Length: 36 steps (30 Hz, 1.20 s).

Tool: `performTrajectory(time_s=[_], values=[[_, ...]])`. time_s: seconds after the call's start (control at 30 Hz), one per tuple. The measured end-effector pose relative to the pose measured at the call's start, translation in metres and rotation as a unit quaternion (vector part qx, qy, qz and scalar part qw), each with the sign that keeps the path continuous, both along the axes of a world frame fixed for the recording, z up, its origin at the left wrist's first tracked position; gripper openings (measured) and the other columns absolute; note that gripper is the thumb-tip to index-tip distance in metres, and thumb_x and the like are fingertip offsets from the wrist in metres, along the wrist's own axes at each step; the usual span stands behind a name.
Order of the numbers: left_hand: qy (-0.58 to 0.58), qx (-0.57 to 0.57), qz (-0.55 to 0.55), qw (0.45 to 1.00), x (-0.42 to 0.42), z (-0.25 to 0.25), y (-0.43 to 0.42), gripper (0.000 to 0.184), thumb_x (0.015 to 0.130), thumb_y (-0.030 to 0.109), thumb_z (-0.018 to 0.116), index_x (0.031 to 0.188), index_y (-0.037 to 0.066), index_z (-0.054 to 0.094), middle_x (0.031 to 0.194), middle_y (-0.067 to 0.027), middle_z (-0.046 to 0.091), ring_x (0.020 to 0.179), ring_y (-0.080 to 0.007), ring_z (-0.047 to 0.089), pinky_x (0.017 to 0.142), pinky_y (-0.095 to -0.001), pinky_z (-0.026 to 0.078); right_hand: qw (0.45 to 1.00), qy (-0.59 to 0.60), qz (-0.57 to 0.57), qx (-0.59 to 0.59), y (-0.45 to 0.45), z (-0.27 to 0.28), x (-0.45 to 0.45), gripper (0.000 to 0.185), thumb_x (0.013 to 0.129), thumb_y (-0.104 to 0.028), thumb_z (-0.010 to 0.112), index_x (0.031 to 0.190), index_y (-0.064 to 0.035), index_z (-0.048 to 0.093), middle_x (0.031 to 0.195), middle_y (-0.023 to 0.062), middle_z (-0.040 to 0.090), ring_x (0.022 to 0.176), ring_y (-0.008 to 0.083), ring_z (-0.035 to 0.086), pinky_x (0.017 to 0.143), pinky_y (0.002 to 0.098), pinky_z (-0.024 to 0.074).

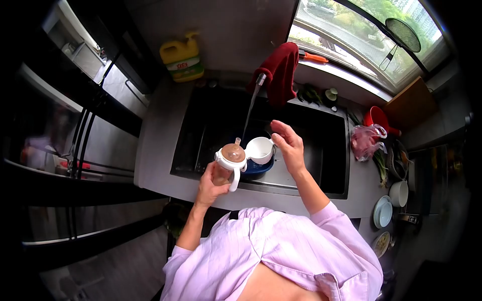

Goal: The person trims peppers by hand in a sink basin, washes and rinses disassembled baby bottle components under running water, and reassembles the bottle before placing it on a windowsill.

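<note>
My left hand is wrapped around a baby straw cup with a white rim, a white side handle and a short straw on its brownish top. The cup's white flip lid hangs open to the right. Close to the lid's right edge is my right hand, fingers stretched out and thumb apart; whether it touches the lid I cannot tell. Water runs from the faucet just behind the cup. Below the lid, a dark blue basin sits in the sink, partly hidden.
A red cloth drapes over the faucet. On the left of the counter stands a yellow detergent jug. Along the right are green vegetables, a plastic bag, a red container, a white pot and stacked bowls.
</note>
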<state>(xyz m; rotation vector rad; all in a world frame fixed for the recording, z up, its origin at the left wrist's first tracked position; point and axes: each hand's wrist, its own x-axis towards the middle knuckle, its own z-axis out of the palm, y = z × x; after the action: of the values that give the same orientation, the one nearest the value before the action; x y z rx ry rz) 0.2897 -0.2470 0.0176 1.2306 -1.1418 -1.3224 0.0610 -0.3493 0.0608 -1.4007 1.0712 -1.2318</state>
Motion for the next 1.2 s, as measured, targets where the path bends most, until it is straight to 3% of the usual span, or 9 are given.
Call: performTrajectory(time_s=[0.03,0.23,0.3,0.37,0.53,0.7,0.9,1.1,1.2], values=[[0.005,0.0,0.0,1.0,-0.001,0.0,0.0,0.068,0.056,0.011,0.07,0.116,0.002,0.042,0.108,-0.0081,0.051,0.105,-0.0182,0.047,0.093,-0.0296,0.034,0.991,-0.092,0.005,0.092,0.003,-0.002,-0.003,0.037,0.082,-0.015,0.058,0.115,0.0011,0.051,0.112,0.0105,0.055,0.1,0.0173,0.052,0.087,0.0283,0.0409],[0.03,0.021,-0.019,0.999,-0.003,-0.02,-0.006,0.062,0.057,0.013,0.071,0.112,0.004,0.045,0.098,-0.0037,0.052,0.094,-0.0143,0.05,0.085,-0.0269,0.039,0.999,0.011,-0.042,0.014,0.019,-0.02,-0.011,0.041,0.084,-0.02,0.056,0.119,0.0001,0.048,0.113,0.0114,0.054,0.1,0.0161,0.053,0.085,0.0274,0.0427],[0.035,0.024,-0.029,0.999,-0.006,-0.02,-0.007,0.058,0.058,0.012,0.071,0.11,0.005,0.046,0.095,-0.0022,0.052,0.091,-0.0127,0.051,0.082,-0.0258,0.041,0.971,-0.129,-0.073,0.185,0.021,-0.018,-0.012,0.046,0.085,-0.028,0.055,0.12,0.0008,0.046,0.114,0.0118,0.053,0.103,0.0185,0.053,0.083,0.028,0.0437],[0.137,0.058,-0.044,0.988,-0.011,-0.017,-0.008,0.052,0.06,0.009,0.071,0.106,0.008,0.047,0.09,0.0003,0.052,0.087,-0.01,0.051,0.077,-0.0239,0.042,0.949,-0.183,-0.054,0.252,0.023,-0.034,-0.017,0.049,0.087,-0.041,0.048,0.119,-0.0035,0.047,0.112,0.0088,0.055,0.097,0.0172,0.055,0.079,0.0272,0.0442],[0.177,0.084,-0.069,0.978,-0.019,-0.017,-0.011,0.049,0.061,0.007,0.072,0.103,0.009,0.047,0.09,0.0011,0.052,0.087,-0.0097,0.052,0.077,-0.0237,0.043,0.917,-0.288,0.046,0.273,0.034,-0.016,-0.002,0.051,0.092,-0.045,0.033,0.118,-0.0036,0.047,0.103,0.0081,0.058,0.097,0.0196,0.056,0.077,0.0321,0.0485],[0.159,0.031,-0.084,0.983,-0.02,-0.018,-0.012,0.052,0.059,0.007,0.073,0.104,0.008,0.046,0.095,-0.0005,0.053,0.093,-0.0123,0.052,0.085,-0.0266,0.041,0.937,-0.259,0.07,0.221,0.031,-0.016,-0.006,0.051,0.092,-0.042,0.034,0.119,-0.0008,0.046,0.101,0.009,0.058,0.097,0.0164,0.054,0.079,0.0293,0.0443],[0.117,0.02,-0.085,0.989,-0.018,-0.007,-0.01,0.059,0.058,0.01,0.077,0.108,0.007,0.045,0.098,-0.0011,0.052,0.096,-0.013,0.05,0.088,-0.0277,0.039,0.939,-0.256,0.073,0.217,0.031,-0.015,-0.005,0.052,0.092,-0.044,0.033,0.118,-0.0005,0.047,0.1,0.0088,0.058,0.095,0.016,0.055,0.084,0.0297,0.0426],[-0.015,-0.01,-0.009,1.0,-0.031,-0.024,-0.014,0.066,0.056,0.013,0.08,0.11,0.005,0.044,0.087,-0.002,0.052,0.084,-0.0128,0.051,0.076,-0.0291,0.043,0.898,-0.344,0.001,0.275,0.033,-0.037,-0.001,0.058,0.09,-0.05,0.034,0.115,0.001,0.046,0.106,0.0127,0.057,0.097,0.0223,0.057,0.083,0.0342,0.0472],[-0.167,-0.036,0.058,0.984,-0.043,-0.016,-0.015,0.067,0.055,0.019,0.079,0.108,0.002,0.043,0.085,-0.01,0.056,0.079,-0.0221,0.057,0.071,-0.0328,0.045,0.869,-0.32,-0.044,0.375,0.049,-0.042,0.01,0.064,0.085,-0.052,0.045,0.118,0.003,0.042,0.111,0.0143,0.055,0.102,0.0224,0.054,0.086,0.034,0.0447]])
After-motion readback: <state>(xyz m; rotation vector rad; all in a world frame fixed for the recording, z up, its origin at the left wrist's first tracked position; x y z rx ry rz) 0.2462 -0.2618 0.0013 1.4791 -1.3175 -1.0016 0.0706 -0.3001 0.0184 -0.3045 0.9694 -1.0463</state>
